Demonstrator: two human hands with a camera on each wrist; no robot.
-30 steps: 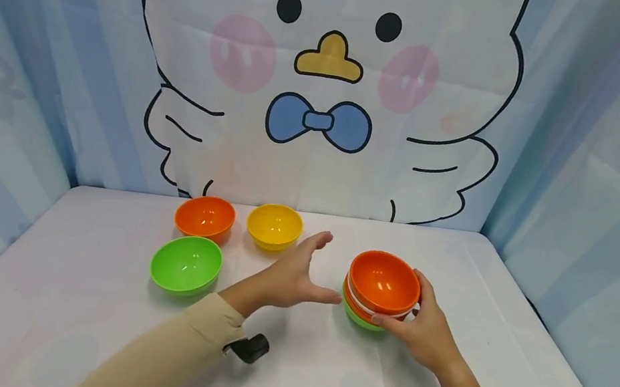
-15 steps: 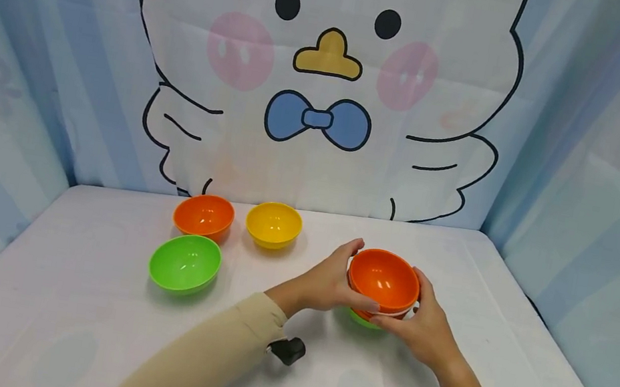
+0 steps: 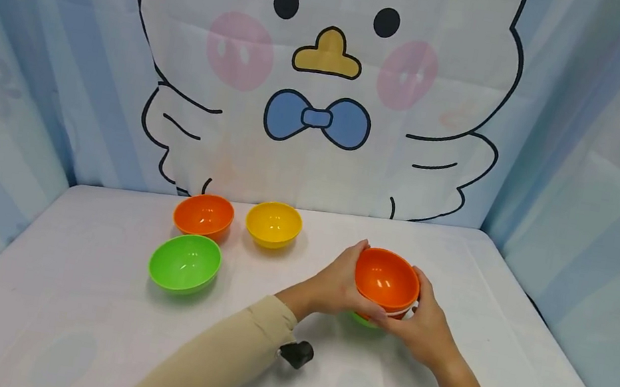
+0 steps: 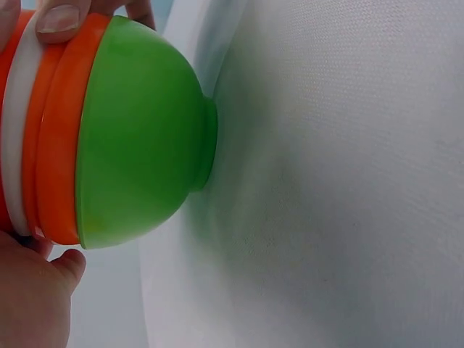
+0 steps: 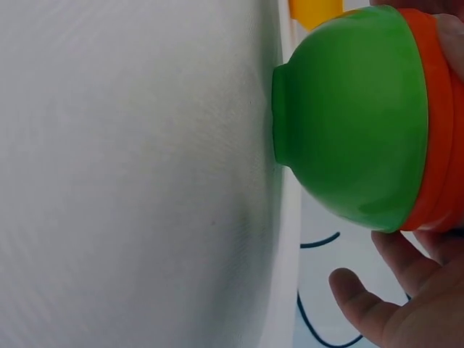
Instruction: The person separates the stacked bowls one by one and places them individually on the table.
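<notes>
On the right half of the table is a stack of nested bowls. Its top orange bowl (image 3: 386,279) faces up in the head view. Under it come a white bowl (image 4: 20,130), more orange bowl rims (image 4: 61,138) and a green bowl (image 4: 145,138) at the bottom. The green bowl's foot is right at the tablecloth in both wrist views. My left hand (image 3: 339,286) holds the upper bowls from the left, thumb across the front. From the right, my right hand (image 3: 427,330) grips the same stack, its thumb meeting the left thumb.
To the left stand a separate orange bowl (image 3: 204,216), a yellow bowl (image 3: 273,225) and a green bowl (image 3: 186,263). A white cloth covers the table (image 3: 53,315). Behind it hangs a curtain (image 3: 313,174) with a cartoon bird, and more curtains flank both sides.
My left hand has moved right from beside the stack and taken hold of the upper bowls. The right hand has kept its grip nearly in place. The three bowls at left have stayed put.
</notes>
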